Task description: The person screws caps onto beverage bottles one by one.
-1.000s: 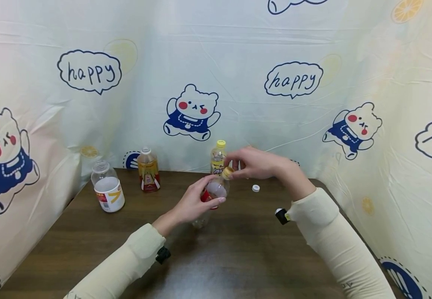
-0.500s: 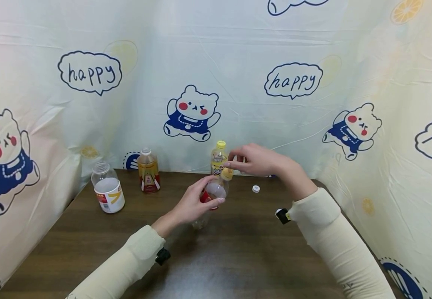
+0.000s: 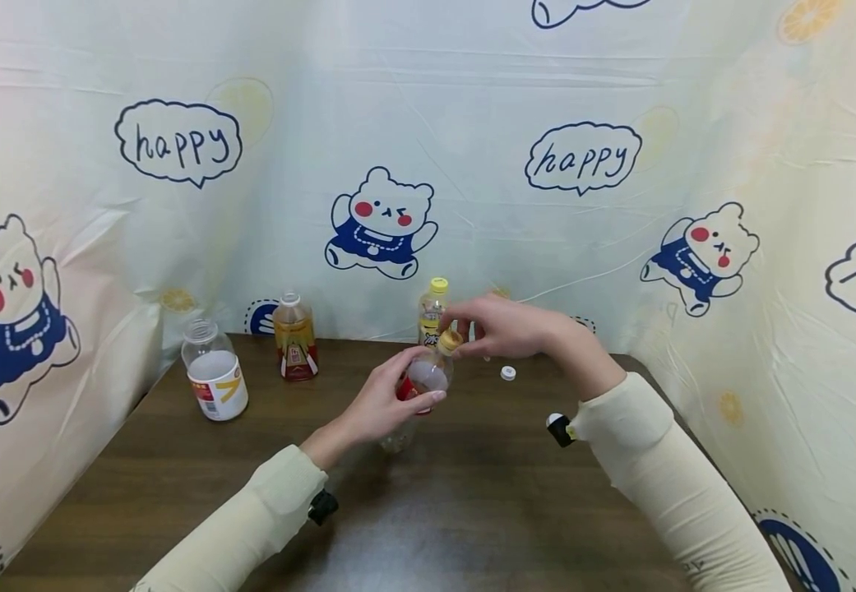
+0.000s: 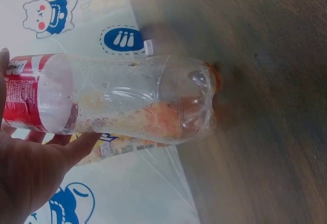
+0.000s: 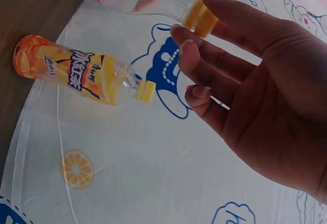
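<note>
My left hand point(image 3: 383, 399) grips a clear plastic bottle point(image 4: 122, 96) around its red label point(image 4: 28, 91). The bottle stands with its base at the brown table, leaning a little, with a few droplets on its inside. On its neck sits an orange-yellow cap point(image 5: 200, 19). My right hand point(image 3: 502, 325) pinches this cap between thumb and index finger, the other fingers curled below without holding anything. Behind the two hands stands a bottle with a yellow cap point(image 5: 76, 73) and a yellow label, partly hidden in the head view.
A white cap point(image 3: 507, 373) lies on the table point(image 3: 472, 493) right of the bottles. At the back left are a capless wide-mouthed jar point(image 3: 216, 378) with a white label and an amber bottle point(image 3: 295, 339). A printed curtain point(image 3: 472, 99) hangs around the table.
Half a second ago my right hand was raised with its fingers loosened over the cap. It has come down and its fingers close around the cap again. The left hand and bottle stay put.
</note>
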`<state>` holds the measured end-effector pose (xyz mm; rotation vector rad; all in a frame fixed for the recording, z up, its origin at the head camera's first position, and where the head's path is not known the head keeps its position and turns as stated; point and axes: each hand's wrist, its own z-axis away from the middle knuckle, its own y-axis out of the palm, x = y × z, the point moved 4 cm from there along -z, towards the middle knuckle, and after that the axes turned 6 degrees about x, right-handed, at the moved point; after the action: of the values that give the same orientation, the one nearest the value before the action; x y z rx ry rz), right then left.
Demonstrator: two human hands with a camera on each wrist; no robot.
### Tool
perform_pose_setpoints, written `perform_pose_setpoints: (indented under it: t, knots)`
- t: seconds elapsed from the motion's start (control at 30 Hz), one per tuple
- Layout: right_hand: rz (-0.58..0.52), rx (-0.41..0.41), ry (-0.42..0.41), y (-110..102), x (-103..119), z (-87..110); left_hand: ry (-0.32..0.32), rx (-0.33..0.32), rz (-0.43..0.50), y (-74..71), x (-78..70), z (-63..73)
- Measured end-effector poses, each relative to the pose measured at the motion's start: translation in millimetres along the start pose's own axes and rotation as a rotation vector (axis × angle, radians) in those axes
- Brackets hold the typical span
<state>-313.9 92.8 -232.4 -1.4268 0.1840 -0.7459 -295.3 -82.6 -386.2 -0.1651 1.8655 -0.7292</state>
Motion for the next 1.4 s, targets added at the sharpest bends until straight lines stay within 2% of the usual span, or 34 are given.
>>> perform_pose_setpoints:
  t: [0.13,0.47,0.57,0.73,1.03,1.2,1.4]
  knots:
    - [0.0,-0.023,0.03,2,-2,-2.7,0.006,0.002,0.0,0.7,-0.5,-0.4]
    - [0.057,-0.061,0.183,1,-9,-0.3,0.004,0.001,0.001,2.7,0.9,-0.4]
    - [0.045,-0.071,0.164,-2,-10,3.3,-0.001,-0.004,0.004,2.6,2.5,-0.2]
    - [0.053,-0.07,0.085,-5,-7,6.0,0.001,-0.002,0.015,1.3,3.2,-0.1]
    - [0.033,-0.038,-0.019,0,-2,1.3,-0.005,0.001,0.021,0.1,1.6,-0.1]
    - [0.025,-0.048,-0.006,1,-3,-1.5,0.001,0.001,0.02,0.5,0.9,0.4]
    - [0.065,-0.078,0.077,1,-5,-3.1,0.0,0.006,0.017,1.8,-1.1,-0.2]
